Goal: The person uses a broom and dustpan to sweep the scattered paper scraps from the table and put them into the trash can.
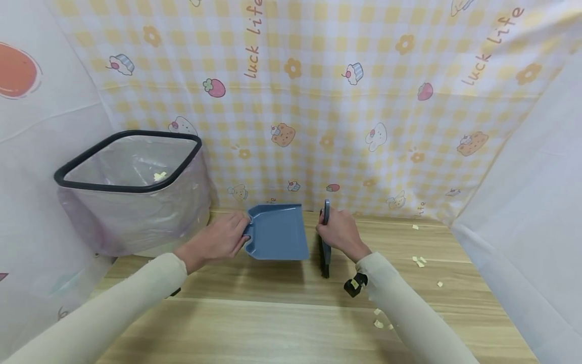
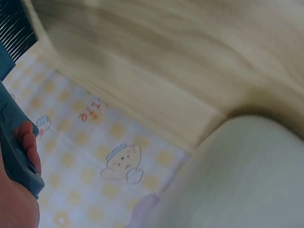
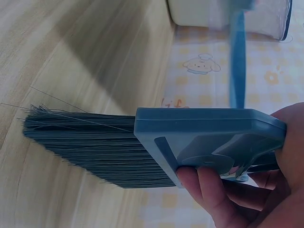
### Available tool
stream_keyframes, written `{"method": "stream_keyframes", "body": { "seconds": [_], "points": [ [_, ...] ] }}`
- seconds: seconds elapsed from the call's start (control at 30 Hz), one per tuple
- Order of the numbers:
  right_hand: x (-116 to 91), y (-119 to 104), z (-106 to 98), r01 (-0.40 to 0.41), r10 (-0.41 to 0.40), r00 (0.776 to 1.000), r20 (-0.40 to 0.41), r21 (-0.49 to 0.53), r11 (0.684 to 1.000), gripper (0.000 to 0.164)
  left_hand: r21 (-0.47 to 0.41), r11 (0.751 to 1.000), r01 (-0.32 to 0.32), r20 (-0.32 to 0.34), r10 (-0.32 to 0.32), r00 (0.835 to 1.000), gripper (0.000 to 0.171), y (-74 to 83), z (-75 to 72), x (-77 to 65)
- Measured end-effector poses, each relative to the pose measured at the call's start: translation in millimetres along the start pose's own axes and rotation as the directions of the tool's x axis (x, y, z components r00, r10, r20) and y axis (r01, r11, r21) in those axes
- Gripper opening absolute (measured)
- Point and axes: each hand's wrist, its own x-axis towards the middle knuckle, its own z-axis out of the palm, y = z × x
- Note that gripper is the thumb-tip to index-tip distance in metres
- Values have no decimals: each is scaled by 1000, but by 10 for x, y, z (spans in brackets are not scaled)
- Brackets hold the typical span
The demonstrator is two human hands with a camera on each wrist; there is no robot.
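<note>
In the head view, my left hand (image 1: 220,235) grips the handle of a blue dustpan (image 1: 278,232). The pan is held over the wooden table near its back edge, its wide lip facing right. Just right of that lip, my right hand (image 1: 340,231) holds a blue-grey hand brush (image 1: 326,248) with its dark bristles pointing down. The right wrist view shows fingers curled round the brush's head, the dark bristles (image 3: 90,147) fanning out over the wood. Part of the dustpan's handle (image 2: 10,116) shows beside curled fingers in the left wrist view.
A bin (image 1: 136,217) with a black rim and clear liner stands at the back left, with pale scraps (image 1: 160,176) inside. More small yellowish scraps (image 1: 419,262) lie on the table (image 1: 254,328) at right. A checked cloth (image 1: 313,116) hangs behind, with white cloth on both sides.
</note>
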Motion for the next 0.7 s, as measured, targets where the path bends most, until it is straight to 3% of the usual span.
{"method": "stream_keyframes", "body": {
  "seconds": [0.27,0.7],
  "points": [
    [-14,-7,-14,-4,4,1000,1,9,1000,18,5,998,-67,-42,67,997,29,60,192,-68],
    [-27,-18,-9,4,-4,1000,4,6,1000,15,-17,999,-46,38,47,998,29,190,398,-164]
  ]
}}
